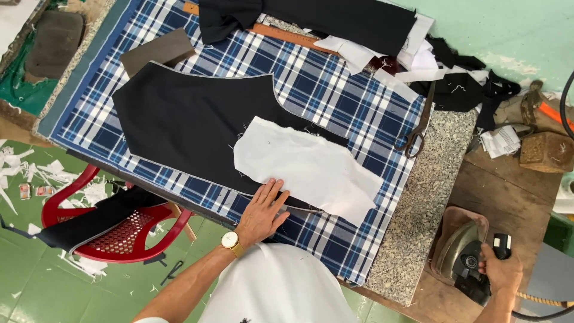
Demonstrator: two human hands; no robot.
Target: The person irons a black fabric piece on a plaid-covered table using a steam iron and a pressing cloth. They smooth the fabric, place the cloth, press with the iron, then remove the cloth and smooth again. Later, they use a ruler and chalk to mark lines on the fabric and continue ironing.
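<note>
My left hand (263, 212) lies flat, fingers spread, on the near edge of the white fabric piece (308, 167), which overlaps the black fabric panel (185, 122) on the plaid-covered tabletop (335, 90). My right hand (501, 272) is clamped on the iron (463, 254), resting far right.

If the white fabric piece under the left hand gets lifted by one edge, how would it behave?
The white fabric piece would probably droop: it is thin, lies flat, and has frayed threads at its edges. It looks light, so it may slide over the black garment panel unless the left hand presses it. The right hand grips the iron.
</note>
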